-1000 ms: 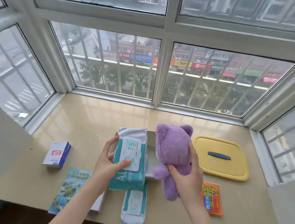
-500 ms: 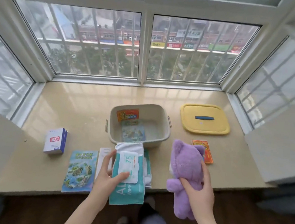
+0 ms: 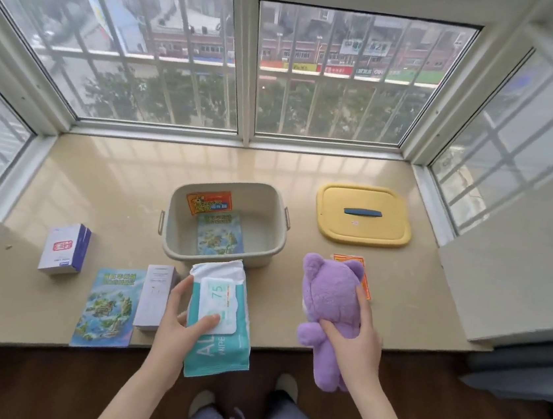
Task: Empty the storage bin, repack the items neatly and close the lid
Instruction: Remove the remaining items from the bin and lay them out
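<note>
— Two items are in hand, and the rest sit spread along the sill (image 3: 107, 169), each apart so it can be picked singly, I'd judge. Far left stands a white and blue box (image 3: 64, 249); next lies a map booklet (image 3: 108, 307) flat, with a pale slim box (image 3: 156, 295) just beside it.

— And the hands?

— The left hand (image 3: 183, 322) clasps a teal wipes pack (image 3: 218, 316) from its left edge, thumb pressed on the white flap, fingers behind; the forearm rises from below. The pack is held over the sill's near edge, just in front of the storage bin (image 3: 221, 254).

— What's in the bin?

— An orange packet (image 3: 209, 202) leans on the far wall and a second booklet (image 3: 220, 234) lies on the floor; otherwise bare.

— Further right?

— The right hand (image 3: 353, 342) grips a purple plush bear (image 3: 328, 304) round its middle, fingers along its side, head up. Behind it an orange packet on the sill (image 3: 365, 281) peeks out. The yellow lid (image 3: 362, 233) lies flat, well right of the bin, leaving it open.
</note>
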Tool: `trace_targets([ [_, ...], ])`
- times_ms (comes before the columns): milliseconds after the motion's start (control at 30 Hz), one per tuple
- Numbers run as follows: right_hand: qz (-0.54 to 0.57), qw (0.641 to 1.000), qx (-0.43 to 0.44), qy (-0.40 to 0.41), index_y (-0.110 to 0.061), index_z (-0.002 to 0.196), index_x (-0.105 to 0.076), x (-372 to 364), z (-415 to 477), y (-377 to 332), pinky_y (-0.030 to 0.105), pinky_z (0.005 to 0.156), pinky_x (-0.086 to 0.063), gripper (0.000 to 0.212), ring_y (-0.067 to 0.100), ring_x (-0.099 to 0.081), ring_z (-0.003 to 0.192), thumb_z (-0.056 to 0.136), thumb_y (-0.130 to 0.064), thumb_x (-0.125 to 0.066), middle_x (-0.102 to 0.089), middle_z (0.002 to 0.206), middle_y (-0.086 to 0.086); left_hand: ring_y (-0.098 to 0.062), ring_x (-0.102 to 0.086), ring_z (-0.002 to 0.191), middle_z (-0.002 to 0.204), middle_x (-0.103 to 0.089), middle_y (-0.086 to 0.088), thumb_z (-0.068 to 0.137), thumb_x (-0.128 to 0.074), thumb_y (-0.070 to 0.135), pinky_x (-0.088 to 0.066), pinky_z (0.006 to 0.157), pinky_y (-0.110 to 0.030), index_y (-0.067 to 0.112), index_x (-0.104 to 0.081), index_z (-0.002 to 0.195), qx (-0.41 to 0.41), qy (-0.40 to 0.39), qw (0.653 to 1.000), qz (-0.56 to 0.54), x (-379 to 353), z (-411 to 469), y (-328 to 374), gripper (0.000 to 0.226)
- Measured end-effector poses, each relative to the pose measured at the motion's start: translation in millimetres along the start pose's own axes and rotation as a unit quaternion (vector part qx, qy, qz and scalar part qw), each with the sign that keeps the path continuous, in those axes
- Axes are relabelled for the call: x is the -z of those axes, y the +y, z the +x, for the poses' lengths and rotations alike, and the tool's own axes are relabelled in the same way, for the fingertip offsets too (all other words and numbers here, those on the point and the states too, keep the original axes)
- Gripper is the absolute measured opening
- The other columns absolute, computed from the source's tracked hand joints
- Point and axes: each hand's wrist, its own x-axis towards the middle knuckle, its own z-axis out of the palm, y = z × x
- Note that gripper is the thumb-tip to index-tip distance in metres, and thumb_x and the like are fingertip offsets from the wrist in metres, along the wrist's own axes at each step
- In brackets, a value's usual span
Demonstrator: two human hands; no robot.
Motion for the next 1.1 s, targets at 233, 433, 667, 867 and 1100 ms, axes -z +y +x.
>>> trace_targets([
  [233, -0.037, 0.999, 0.000, -0.024, -0.059, 0.139, -0.027, 31, 83, 22, 0.044, 0.100, -0.048, 0.086, 0.015, -0.056, 0.119, 0.068, -0.052, -0.076, -0.054, 0.134, -0.009, -0.031, -0.071, 0.095, 0.119, -0.065, -0.011, 0.078, -0.077, 0.005, -0.059, 0.074, -0.052, 0.055, -0.045, 0.122, 0.004, 0.032, 0.999, -0.008, -80, 29, -14, 0.074],
  [433, -0.090, 0.995, 0.007, -0.051, -0.055, 0.141, -0.026, -6, 124, 36, 0.041, 0.095, -0.049, 0.081, 0.029, -0.056, 0.110, 0.077, -0.041, -0.074, -0.051, 0.112, -0.006, -0.025, -0.070, 0.100, 0.125, -0.062, -0.005, 0.079, -0.077, 0.007, -0.060, 0.074, -0.046, 0.055, -0.043, 0.126, 0.044, 0.065, 0.997, -0.008, -98, 61, -52, 0.076],
  [667, -0.185, 0.978, -0.038, -0.084, -0.053, 0.144, -0.022, -90, 155, 92, 0.037, 0.088, -0.044, 0.077, 0.040, -0.054, 0.103, 0.080, -0.050, -0.065, -0.061, 0.112, 0.015, -0.022, -0.069, 0.102, 0.126, -0.061, -0.002, 0.079, -0.077, 0.008, -0.059, 0.079, -0.048, 0.052, -0.042, 0.129, 0.095, 0.102, 0.990, -0.014, -74, 111, -107, 0.076],
  [867, -0.211, 0.976, -0.033, -0.048, -0.051, 0.146, -0.020, -146, 151, 118, 0.038, 0.089, -0.041, 0.080, 0.035, -0.044, 0.104, 0.081, -0.049, -0.067, -0.045, 0.093, 0.011, -0.026, -0.070, 0.099, 0.119, -0.065, -0.006, 0.079, -0.075, 0.001, -0.059, 0.076, -0.049, 0.051, -0.043, 0.131, 0.098, 0.099, 0.990, 0.002, -41, 148, -130, 0.079],
  [1100, -0.196, 0.980, -0.001, 0.029, -0.049, 0.146, -0.027, -184, 139, 130, 0.037, 0.087, -0.040, 0.083, 0.033, -0.043, 0.103, 0.078, -0.041, -0.073, -0.045, 0.097, 0.011, -0.028, -0.072, 0.091, 0.110, -0.069, -0.003, 0.079, -0.075, 0.001, -0.060, 0.072, -0.047, 0.050, -0.041, 0.132, 0.090, 0.057, 0.994, 0.032, -6, 181, -132, 0.080],
])
